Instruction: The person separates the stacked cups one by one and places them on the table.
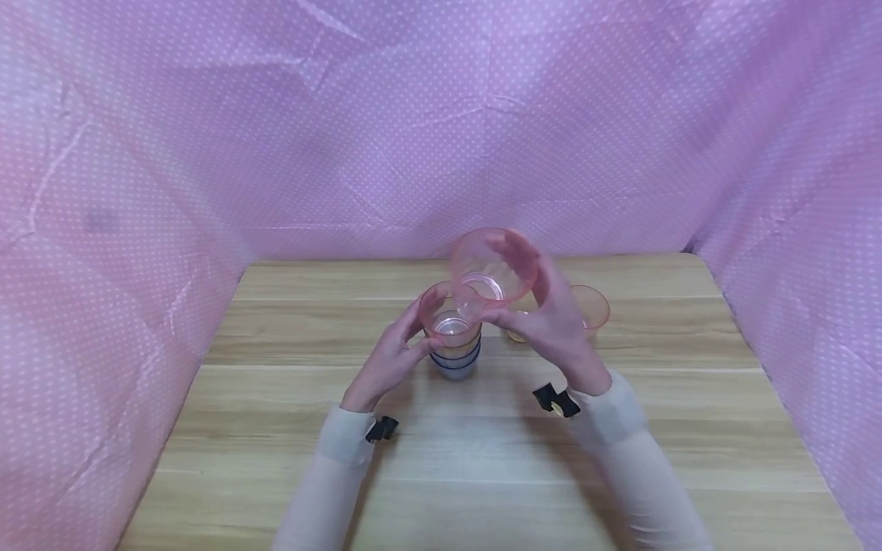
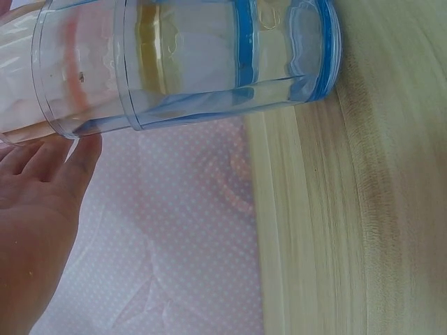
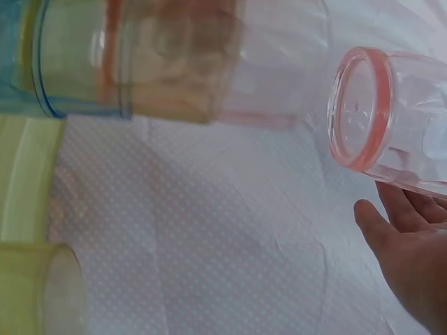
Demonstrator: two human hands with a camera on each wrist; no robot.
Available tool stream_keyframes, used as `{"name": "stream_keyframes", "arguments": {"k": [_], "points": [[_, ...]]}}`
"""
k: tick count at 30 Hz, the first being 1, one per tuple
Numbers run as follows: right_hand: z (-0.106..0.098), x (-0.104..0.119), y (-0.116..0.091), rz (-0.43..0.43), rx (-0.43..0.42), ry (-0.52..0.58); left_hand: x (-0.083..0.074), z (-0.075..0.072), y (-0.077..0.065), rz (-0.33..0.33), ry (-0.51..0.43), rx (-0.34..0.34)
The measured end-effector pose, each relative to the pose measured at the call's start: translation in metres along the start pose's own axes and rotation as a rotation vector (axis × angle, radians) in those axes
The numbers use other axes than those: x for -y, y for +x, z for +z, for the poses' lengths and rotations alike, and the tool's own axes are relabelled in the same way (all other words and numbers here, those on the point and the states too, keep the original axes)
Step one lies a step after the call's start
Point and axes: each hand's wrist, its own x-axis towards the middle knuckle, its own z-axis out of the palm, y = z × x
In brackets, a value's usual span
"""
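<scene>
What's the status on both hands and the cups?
Left hand holding cup stack. Right hand gripping pink cup above it, not yet nested. Nothing visible between them.

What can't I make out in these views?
- Orange-rimmed cup: head view, partly hidden behind right hand.
- Yellow cup: right wrist view, cut off by left and bottom edges.
- Held pink cup: right wrist view, rim cut off by right edge.
- Cup stack: left wrist view, top rim cut off by left edge.
</scene>
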Motion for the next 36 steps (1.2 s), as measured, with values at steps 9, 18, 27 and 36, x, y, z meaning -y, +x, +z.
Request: {"name": "stream_keyframes", "arguments": {"k": [9,18,27,36], "points": [[-0.022,0.010,-0.007,0.005,-0.099,0.028,0.001,0.001,0.001,0.042,-0.023,0.015],[-0.046,0.010,-0.016,0.006,-0.171,0.013,0.000,0.001,0.000,0.028,0.003,0.008],[-0.067,0.006,-0.028,0.001,-0.212,0.024,-0.001,0.001,0.000,0.046,0.005,0.007],[-0.088,-0.001,-0.043,0.045,-0.292,0.020,0.002,0.001,0.000,0.034,0.000,0.002]]}}
